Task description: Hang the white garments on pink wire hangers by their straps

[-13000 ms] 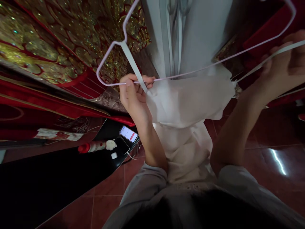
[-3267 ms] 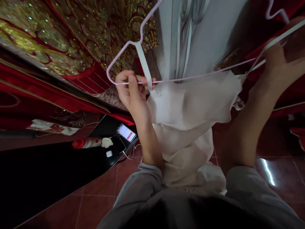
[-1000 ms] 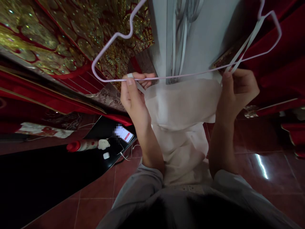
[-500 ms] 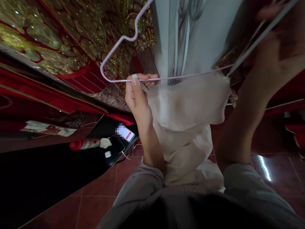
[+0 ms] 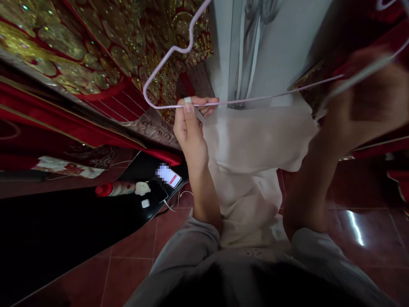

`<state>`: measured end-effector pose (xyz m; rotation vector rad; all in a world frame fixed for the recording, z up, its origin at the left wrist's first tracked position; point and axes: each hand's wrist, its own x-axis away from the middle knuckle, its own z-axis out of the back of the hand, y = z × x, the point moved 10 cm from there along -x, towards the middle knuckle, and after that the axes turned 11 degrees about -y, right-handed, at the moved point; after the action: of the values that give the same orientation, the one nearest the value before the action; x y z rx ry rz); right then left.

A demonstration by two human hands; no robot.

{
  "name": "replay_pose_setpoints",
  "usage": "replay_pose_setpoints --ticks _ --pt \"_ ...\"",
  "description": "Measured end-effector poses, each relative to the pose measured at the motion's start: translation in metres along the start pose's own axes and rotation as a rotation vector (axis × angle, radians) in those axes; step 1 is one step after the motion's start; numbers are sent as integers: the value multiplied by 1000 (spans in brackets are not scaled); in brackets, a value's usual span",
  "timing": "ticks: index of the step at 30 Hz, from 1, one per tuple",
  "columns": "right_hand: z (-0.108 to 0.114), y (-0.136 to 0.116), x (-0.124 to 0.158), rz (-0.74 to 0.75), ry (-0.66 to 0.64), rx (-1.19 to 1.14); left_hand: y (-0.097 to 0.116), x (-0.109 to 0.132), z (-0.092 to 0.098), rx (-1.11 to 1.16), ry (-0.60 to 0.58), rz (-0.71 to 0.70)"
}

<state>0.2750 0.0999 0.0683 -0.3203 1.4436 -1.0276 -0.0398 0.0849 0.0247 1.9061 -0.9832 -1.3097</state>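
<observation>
My left hand (image 5: 193,123) is closed around the lower bar of a lilac clothes hanger (image 5: 166,53), thumb on top, with a white band on one finger. Below the bar hangs a pale beige garment (image 5: 262,136), its folds falling toward my lap. A whitish strap (image 5: 361,79) runs up from the garment's right corner across my right hand (image 5: 377,98). That hand is at the hanger's far right end, smeared by motion, so its fingers and grip cannot be made out.
Gold-sequinned red garments (image 5: 111,47) hang at the left. A black table (image 5: 79,230) carries a lit phone (image 5: 171,175), a red-capped bottle (image 5: 116,189) and a small white case (image 5: 145,203). Grey hanging fabric (image 5: 284,51) is ahead, above a red tiled floor (image 5: 134,273).
My right hand has moved down in view, and the strap's angle has flattened. My left hand and the hanger have shifted slightly right in view, with the grip kept.
</observation>
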Motion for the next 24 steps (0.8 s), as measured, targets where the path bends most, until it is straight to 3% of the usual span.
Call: replay_pose_setpoints --ticks 2,4,7,12,15,21,24 --pt "-30 -30 10 185 -139 112 1 0 -1 20 -3 -5" --pt "-48 -39 17 225 -237 187 0 0 -1 21 -12 5" --pt "-46 -40 21 230 -222 229 -2 -1 7 9 -27 15" --pt "-45 -33 23 219 -302 221 11 -1 71 -63 196 -183" --pt "-46 -28 25 195 -308 232 19 -13 92 -134 191 -236" --pt "-44 -31 25 188 -280 252 49 -52 74 -129 -35 -308" --pt "-46 -35 26 208 -299 267 54 -57 86 -75 34 -331"
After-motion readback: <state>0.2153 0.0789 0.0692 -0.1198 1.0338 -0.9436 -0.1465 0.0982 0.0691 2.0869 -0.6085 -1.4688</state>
